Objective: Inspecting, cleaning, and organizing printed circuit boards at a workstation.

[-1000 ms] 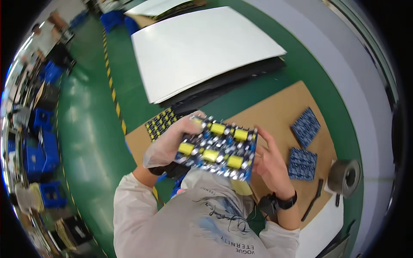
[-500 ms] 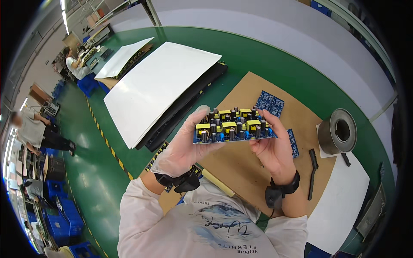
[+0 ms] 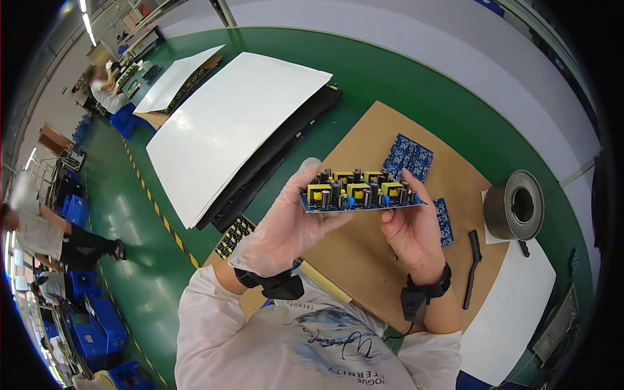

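A blue circuit board crowded with yellow transformers and dark cylindrical capacitors is held up before me, parts upward. My left hand, in a thin translucent glove, grips its left end, thumb at the far edge and fingers beneath. Bare-skinned, my right hand pinches the right end, its other fingers curled below. Both wrists carry black straps with small boxes. Beyond the right hand, one blue board lies on the brown cardboard; a second blue board is partly hidden by that hand.
A metal reel-like canister stands at the right, with a black brush-like tool near it. White sheets cover black trays at the far left. Another populated board sits by my left wrist. People work and walk at the left.
The board has shifted slightly right and tilted a little, still between both hands. My right fingers have moved along its end. At the left, a walking person has come closer.
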Motion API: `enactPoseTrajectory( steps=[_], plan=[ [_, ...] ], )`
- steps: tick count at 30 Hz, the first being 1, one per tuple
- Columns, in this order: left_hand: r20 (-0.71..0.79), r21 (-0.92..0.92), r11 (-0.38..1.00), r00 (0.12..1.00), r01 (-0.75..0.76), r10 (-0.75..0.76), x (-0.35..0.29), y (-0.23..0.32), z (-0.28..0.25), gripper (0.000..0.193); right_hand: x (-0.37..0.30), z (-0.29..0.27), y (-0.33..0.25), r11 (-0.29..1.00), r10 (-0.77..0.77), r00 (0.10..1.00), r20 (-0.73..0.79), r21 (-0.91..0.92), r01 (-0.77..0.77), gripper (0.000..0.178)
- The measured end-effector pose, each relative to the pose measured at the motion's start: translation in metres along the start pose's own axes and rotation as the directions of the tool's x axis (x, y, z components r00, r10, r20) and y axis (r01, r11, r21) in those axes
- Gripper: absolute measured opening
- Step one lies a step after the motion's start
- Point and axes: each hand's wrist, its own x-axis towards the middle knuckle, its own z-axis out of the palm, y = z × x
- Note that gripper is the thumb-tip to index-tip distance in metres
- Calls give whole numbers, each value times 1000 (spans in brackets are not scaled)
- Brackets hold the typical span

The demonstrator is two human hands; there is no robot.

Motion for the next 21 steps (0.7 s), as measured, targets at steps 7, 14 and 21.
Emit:
enactPoseTrajectory(
  steps=[7,14,21],
  plan=[
    [107,-2,1000,994,30,-29,19,1,9,38,6,-7,-13,996,-93,996,-17,-7,93,28],
    [182,658,710,968,-249,171,20,54,-65,54,5,-1,-32,815,-478,877,-40,-393,426,35],
    [445,404,-802,671,440,593,40,121,-114,65,25,-6,-18,736,-510,855,-93,-562,378,48]
  ],
)
